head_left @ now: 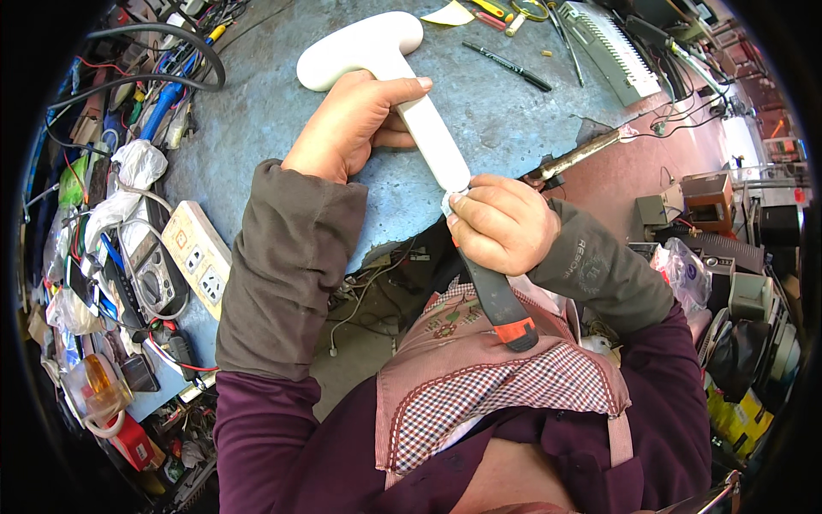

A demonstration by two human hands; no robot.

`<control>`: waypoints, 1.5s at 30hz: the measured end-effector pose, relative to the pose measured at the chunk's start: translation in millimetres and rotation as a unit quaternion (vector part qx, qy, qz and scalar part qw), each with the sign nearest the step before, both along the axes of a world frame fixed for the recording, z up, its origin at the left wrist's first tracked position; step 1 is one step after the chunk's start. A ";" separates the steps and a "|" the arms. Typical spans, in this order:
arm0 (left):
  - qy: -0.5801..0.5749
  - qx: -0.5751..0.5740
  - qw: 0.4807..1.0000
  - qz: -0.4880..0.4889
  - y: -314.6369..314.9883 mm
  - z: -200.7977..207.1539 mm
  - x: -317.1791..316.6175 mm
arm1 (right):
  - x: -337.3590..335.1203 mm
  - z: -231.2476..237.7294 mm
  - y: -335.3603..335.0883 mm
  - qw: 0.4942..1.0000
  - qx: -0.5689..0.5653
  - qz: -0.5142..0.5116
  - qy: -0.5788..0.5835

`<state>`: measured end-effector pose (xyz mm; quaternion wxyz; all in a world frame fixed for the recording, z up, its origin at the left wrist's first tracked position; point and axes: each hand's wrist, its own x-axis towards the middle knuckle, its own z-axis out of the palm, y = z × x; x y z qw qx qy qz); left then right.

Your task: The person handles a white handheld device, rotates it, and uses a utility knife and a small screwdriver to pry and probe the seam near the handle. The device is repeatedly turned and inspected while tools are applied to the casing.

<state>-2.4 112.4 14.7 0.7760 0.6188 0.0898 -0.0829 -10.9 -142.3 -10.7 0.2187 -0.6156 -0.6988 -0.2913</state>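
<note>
A white plastic T-shaped device (432,137), with a rounded wide head and a straight stem, slants over the front of the blue worktable (257,111). My left hand (351,120) is closed round its stem just below the head, thumb lying across the top. At the stem's lower end, my right hand (503,223) grips what looks like a utility knife (497,295), with a black body and orange-red end. That end points down toward my apron. My right fingers touch or nearly touch the stem's tip, and they hide the knife's working end.
A power strip (202,257) and a multimeter (154,274) lie on the left among cables and plastic bags. Toward the back right are a black marker (507,66), a thin screwdriver (567,43) and a grey vented casing (612,53). The table's front edge is ragged.
</note>
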 end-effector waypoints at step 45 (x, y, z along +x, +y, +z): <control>0.022 -0.023 0.999 -0.039 7.0 1.3 4.6 | -37.0 38.2 -74.7 0.570 0.071 -0.138 0.807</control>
